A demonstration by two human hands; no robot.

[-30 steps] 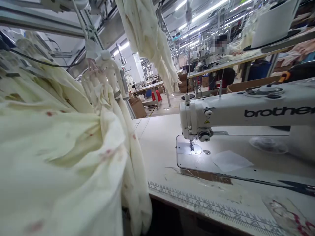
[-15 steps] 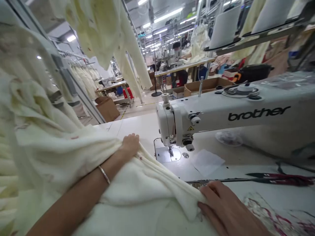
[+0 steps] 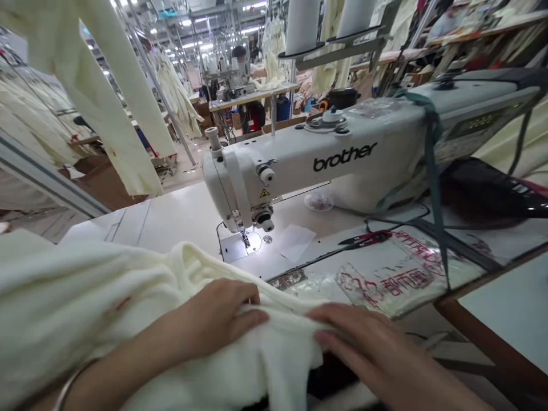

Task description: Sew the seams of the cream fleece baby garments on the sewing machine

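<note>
A cream-coloured fabric garment lies bunched over the table's front, its near part hanging at the edge. My left hand, with a bangle on the wrist, is closed on a fold of it. My right hand pinches the same garment farther right, between thumb and fingers. Beyond both hands stands a white sewing machine marked "brother"; its lit needle and presser foot are apart from the cloth.
A white paper scrap lies right of the needle plate. Thread snips, a small clear dish and a printed plastic bag are on the table. Thread cones stand behind; cream garments hang at left.
My left hand has moved right along the garment, closer to my right hand. The cloth has come away from the hanging pile at left. The view has turned right.
</note>
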